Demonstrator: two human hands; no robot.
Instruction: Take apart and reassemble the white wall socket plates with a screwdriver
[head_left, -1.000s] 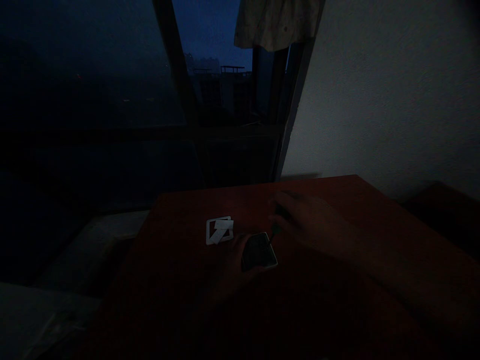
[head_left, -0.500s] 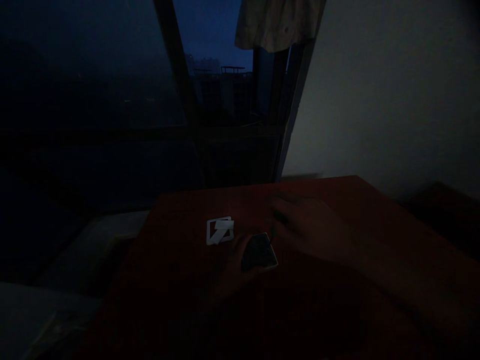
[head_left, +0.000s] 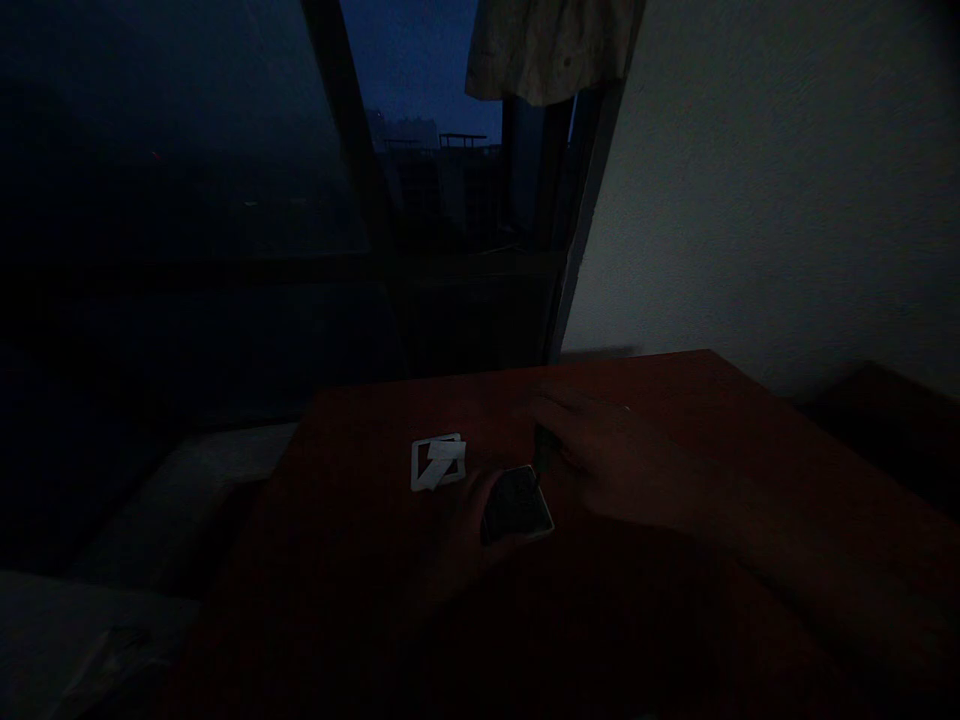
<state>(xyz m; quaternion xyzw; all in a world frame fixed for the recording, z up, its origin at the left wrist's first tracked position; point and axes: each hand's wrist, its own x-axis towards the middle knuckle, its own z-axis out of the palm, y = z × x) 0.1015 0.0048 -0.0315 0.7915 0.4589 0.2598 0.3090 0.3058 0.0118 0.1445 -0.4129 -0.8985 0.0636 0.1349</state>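
Dimly, in a nearly dark room, the right hand (head_left: 600, 450) is pinching the handle of a slim dark tool (head_left: 547, 443), probably a screwdriver, its fingers appearing to be pressed together around it. Directly below that grip, the tool is pointing down to the far right corner of a small square case (head_left: 516, 503); whether the tip is engaging anything cannot be made out. On the case's left side, the left hand (head_left: 469, 525) is curving around it, thumb along the near edge and fingers at the far edge, pinching it between them. For good control, the right hand should be lining the shaft up squarely with whatever it is meeting and pressing gently, while the left is bracing the case against sideways push without its fingertips straying under the tip. In such weak light, going slowly seems wise, as a slip could be scratching the dark face. The case is lying flat just below and to the left of the right-hand grip, showing a dark, nearly black face inside a thin pale rim; its finer details are disappearing in shadow. Farther left, just beyond the left fingers, a flat white frame (head_left: 415, 468) is lying with two pale strips (head_left: 448, 451) crossing its opening at different angles. Beneath everything, a reddish-brown tabletop (head_left: 360, 430) is spreading outward. Beyond the grips, a window (head_left: 420, 50) is showing deep blue sky and shadowy buildings, a pale cloth (head_left: 551, 50) is hanging above, and a plain grey wall (head_left: 750, 200) is rising to the right.
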